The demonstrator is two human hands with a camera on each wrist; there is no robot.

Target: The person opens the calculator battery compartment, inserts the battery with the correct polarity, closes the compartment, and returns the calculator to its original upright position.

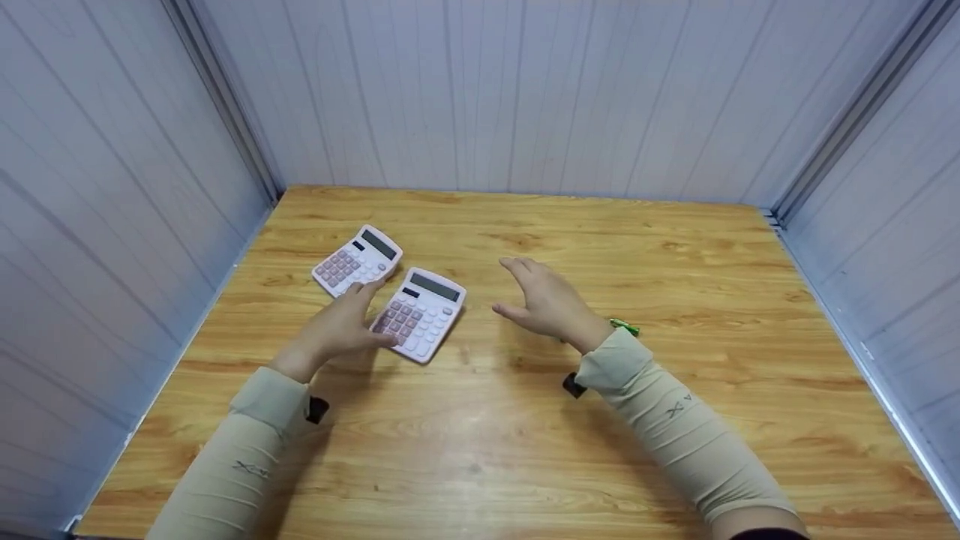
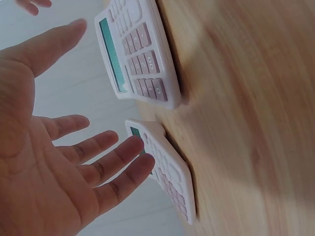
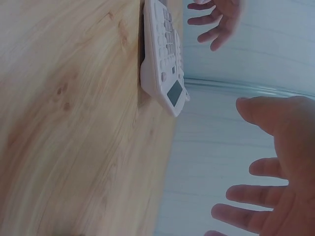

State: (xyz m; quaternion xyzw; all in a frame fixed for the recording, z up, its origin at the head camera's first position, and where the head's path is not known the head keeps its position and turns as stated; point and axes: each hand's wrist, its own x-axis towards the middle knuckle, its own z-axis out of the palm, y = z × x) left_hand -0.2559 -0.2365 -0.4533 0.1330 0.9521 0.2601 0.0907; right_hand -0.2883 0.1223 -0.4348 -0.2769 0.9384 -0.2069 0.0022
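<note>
Two white calculators with pinkish keys lie on the wooden table, the nearer calculator [image 1: 424,315] to the right of the farther calculator [image 1: 360,259]. Over their left and near edges hovers the left hand [image 1: 337,326], fingers spread and holding nothing; the left wrist view shows its palm [image 2: 39,172] apart from the nearer calculator [image 2: 142,54] and the farther calculator [image 2: 172,172]. To the right of the nearer calculator, the right hand [image 1: 551,300] is held above the table, its fingers extended and empty. In the right wrist view that hand [image 3: 280,167] faces the calculator [image 3: 162,64] across a gap.
A small green object [image 1: 624,327] lies on the table [image 1: 712,300] beside the right wrist, partly hidden by it. Pale panel walls [image 1: 480,97] rise at the back, left and right. Both wrists carry a small black device.
</note>
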